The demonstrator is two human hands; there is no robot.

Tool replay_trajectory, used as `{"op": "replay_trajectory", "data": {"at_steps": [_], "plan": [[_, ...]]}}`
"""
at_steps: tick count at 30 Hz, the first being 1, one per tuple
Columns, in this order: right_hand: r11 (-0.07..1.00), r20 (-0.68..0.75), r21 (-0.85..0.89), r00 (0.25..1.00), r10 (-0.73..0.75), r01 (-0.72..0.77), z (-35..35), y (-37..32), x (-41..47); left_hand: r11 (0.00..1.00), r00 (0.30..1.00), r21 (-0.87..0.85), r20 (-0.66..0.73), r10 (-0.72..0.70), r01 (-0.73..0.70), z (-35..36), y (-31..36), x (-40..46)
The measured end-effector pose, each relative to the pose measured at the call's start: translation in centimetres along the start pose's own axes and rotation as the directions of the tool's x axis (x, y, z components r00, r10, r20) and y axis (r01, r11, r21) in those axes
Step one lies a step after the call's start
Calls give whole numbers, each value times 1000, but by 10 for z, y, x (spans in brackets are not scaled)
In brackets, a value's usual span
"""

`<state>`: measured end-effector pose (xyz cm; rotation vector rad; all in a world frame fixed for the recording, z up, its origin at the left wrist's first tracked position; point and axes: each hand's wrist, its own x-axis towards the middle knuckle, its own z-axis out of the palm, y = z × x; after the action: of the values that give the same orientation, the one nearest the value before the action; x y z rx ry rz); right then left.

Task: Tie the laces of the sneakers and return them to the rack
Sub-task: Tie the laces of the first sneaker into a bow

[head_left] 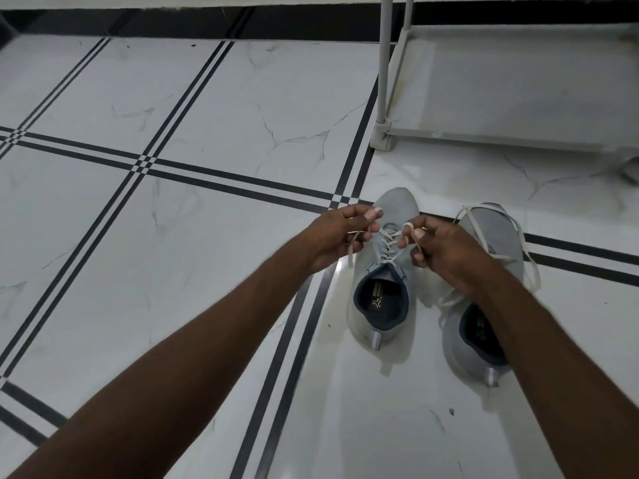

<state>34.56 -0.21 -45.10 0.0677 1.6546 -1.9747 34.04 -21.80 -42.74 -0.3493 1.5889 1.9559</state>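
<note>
White flat laces (389, 236) of the pale grey knit sneaker (383, 271) are pinched taut between both hands' fingers (375, 216), so knotting comes next.

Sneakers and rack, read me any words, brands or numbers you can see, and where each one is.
Nothing is legible.
Left sneaker insole: gold logo with a small text line, too small to read.
Right sneaker insole: pale mark, blurred, partly hidden.
Rack rail: tiny label, unreadable.

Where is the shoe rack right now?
In the head view, the pale grey metal shoe rack stands on the white tiled floor at the upper right, just beyond the two grey sneakers.
</note>
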Motion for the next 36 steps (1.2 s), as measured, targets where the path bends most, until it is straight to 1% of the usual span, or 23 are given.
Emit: {"op": "replay_trajectory", "data": {"at_steps": [2, 4, 6, 10, 13, 17, 22, 24, 26, 28, 29, 31, 33, 35, 36], "plan": [[986, -36, -158, 997, -63, 57, 6, 2, -1, 999, 993, 54, -117, 17, -10, 9, -7, 7], [951, -50, -295, 993, -111, 92, 11, 2, -2, 994, 982, 110, -183, 39, -19, 14, -13, 12], [913, -47, -393, 989, -142, 112, 16, 1, -4, 992, 988, 127, -151, 20, 0, 14, -15, 14], [834, -31, -538, 986, -166, 123, 21, -3, -4, 998, 999, 40, -2, -50, 50, 13, -17, 13], [800, -18, -583, 982, -186, 141, 23, -5, -2, 999, 999, -3, 29, -46, 46, 14, -17, 16], [830, -13, -542, 986, -164, 131, 23, -8, 0, 997, 996, -11, 44, -77, 77, 10, -23, 20], [899, -37, -427, 991, -130, 102, 23, -9, 0, 995, 987, -53, 137, -79, 87, 10, -24, 16], [921, -39, -381, 994, -100, 78, 22, -5, 2, 997, 990, -38, 129, -65, 71, 14, -24, 14], [954, -64, -298, 997, -48, 27, 19, 1, 5, 999, 996, -22, 75, -43, 45, 19, -26, 13], [984, -82, -173, 996, 20, -34, 15, 8, 7, 998, 999, -47, 30, -35, 37, 22, -27, 13], [992, -80, -114, 996, 48, -57, 13, 10, 8, 997, 999, -62, 21, -35, 37, 23, -27, 12], [995, -70, -33, 993, 95, -98, 11, 11, 11, 998, 998, -52, 50, -38, 41, 21, -26, 8], [990, -82, 9, 987, 139, -138, 12, 10, 14, 998, 994, 48, 102, -35, 31, 18, -20, 3], [987, -108, -1, 981, 162, -163, 14, 8, 17, 970, 992, 241, 125, -10, -21, 14, -11, 1], [984, -122, -29, 978, 168, -173, 14, 8, 18, 930, 993, 362, 119, 23, -65, 12, -7, 1]]}}
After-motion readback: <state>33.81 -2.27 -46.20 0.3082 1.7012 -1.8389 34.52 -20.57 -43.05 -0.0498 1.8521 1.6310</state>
